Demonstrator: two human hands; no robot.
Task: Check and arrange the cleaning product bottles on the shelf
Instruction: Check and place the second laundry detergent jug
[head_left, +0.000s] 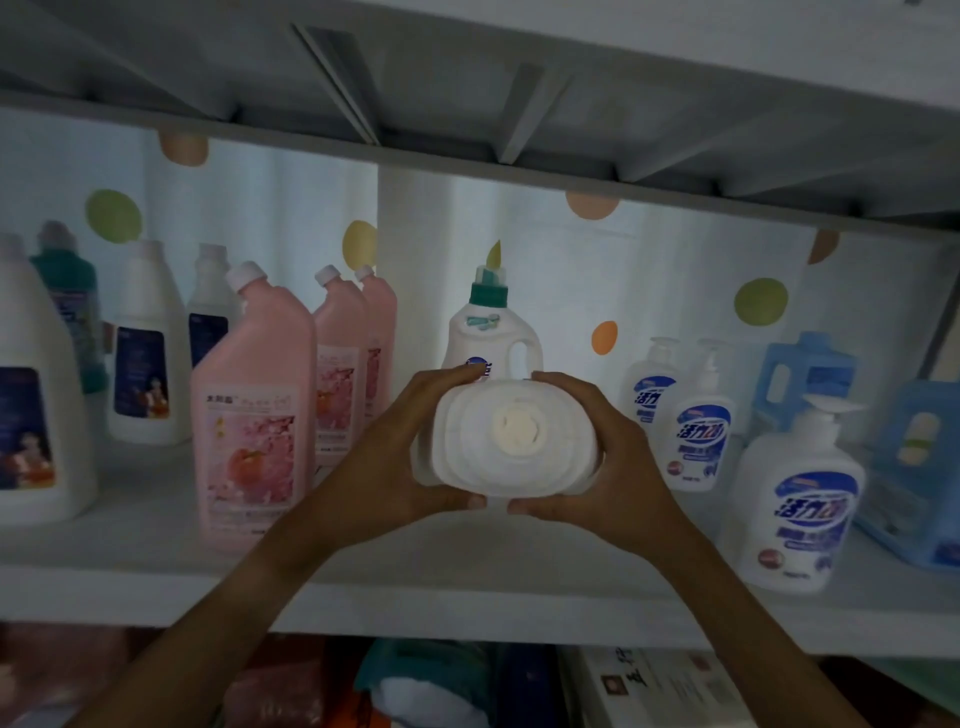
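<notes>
The white shelf (156, 566) carries 3 pink bottles (254, 415) left of centre, with white jugs (148, 348) further left. A green-capped white jug (488, 332) stands far centre. On the right are white pump bottles (800, 499) and blue containers (914, 467).

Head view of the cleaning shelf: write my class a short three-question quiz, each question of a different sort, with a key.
1. True or false: the person's left hand and right hand both grip the white bottle, its base turned toward the camera.
2. Multiple choice: directly behind the held bottle stands
A. a blue jug
B. a white handled bottle with a green cap
C. a pink bottle
3. Fill in: the three angled-neck bottles left of the hands are coloured ____.

Key
1. True
2. B
3. Pink; the pump bottles stand on the right.
</notes>
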